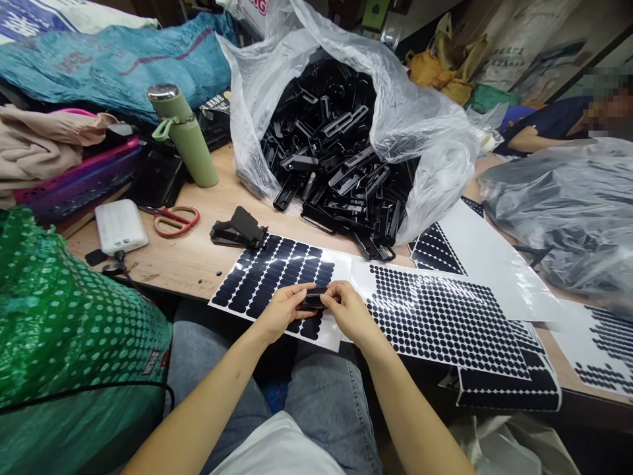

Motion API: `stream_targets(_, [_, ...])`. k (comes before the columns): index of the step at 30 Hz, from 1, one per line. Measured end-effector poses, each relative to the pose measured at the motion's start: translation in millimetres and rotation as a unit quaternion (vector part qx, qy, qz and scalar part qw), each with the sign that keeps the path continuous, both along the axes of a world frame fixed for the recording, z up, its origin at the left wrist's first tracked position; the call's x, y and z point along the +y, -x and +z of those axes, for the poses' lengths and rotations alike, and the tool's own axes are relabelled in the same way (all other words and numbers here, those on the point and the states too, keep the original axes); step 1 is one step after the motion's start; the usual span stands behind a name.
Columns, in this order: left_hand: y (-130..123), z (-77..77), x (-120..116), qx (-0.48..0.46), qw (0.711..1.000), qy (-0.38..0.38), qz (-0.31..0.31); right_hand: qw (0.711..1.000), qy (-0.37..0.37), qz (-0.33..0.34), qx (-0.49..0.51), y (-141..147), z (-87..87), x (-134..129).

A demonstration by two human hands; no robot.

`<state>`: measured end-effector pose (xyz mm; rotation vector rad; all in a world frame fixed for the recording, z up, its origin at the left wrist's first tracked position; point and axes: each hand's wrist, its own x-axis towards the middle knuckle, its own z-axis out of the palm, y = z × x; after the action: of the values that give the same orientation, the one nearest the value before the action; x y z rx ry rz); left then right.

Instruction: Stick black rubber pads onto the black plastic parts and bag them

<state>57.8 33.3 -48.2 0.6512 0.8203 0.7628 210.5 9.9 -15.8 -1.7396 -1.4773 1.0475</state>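
Observation:
My left hand [281, 311] grips a small black plastic part [313, 299] by its left end, above the table's front edge. The fingers of my right hand [350, 310] are pinched at the part's right end; whether a sticker is between them is hidden. Under my hands lies a white sheet with elongated black stickers [270, 270], some gone from its right side. To the right, a sheet of round black dot stickers [435, 310] overhangs the front edge.
Behind the sheets, a clear plastic bag [425, 138] spills many black parts [341, 145]. A black folding stand [240, 227], red-handled scissors [175, 221], a white power bank [120, 226] and a green bottle [190, 142] stand left. Another person's arm [544, 135] shows far right.

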Motion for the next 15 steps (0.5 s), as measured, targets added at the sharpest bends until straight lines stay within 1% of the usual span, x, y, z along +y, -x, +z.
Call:
stream_targets(4, [-0.1,0.1,0.2,-0.002,1.000,0.002,0.002,1.000,0.004,-0.003,-0.012,2.1,-0.8,-0.1])
stream_targets(15, [0.4,2.8,-0.2,0.014,1.000,0.006,0.003,0.998,-0.036,-0.029,-0.046,9.7,-4.1,-2.7])
